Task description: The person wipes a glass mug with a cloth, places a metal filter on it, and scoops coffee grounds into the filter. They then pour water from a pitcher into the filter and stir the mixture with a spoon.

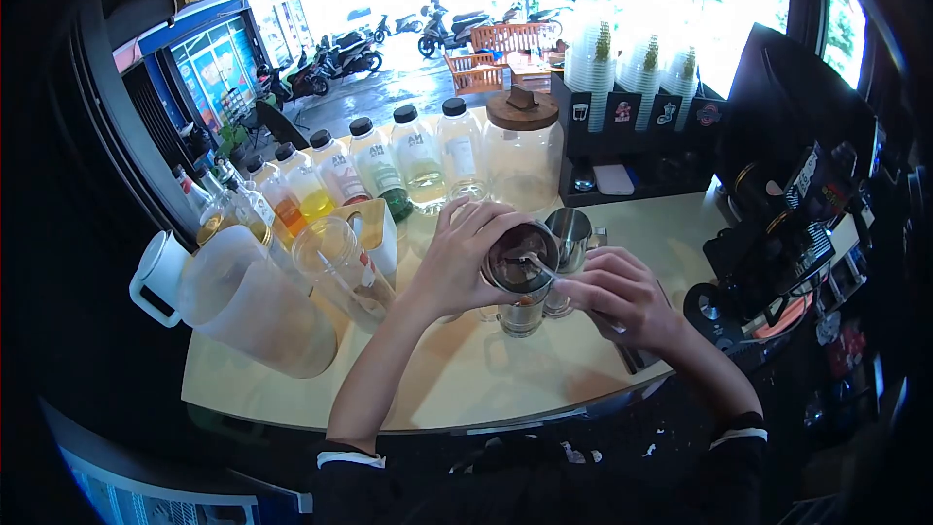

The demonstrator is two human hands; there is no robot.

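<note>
My left hand [465, 258] is wrapped round a dark round cup [509, 251], tipped so that its open mouth faces me. Below the cup stands a clear glass [522, 319] on the pale counter [457, 389]. Pinched in my right hand [622, 297] is a thin spoon [542, 266], whose tip reaches into the cup's mouth. A metal pitcher [569, 226] stands just behind, between the cup and my right hand. What the cup holds is too dark to tell.
A large plastic pitcher [253, 301] and a clear jar [335, 258] stand at the left. Capped bottles [418, 160] line the back beside a wooden-lidded jar [525, 160]. Stacked cups [593, 63] fill a black holder [632, 141]. Dark equipment [777, 224] is at the right.
</note>
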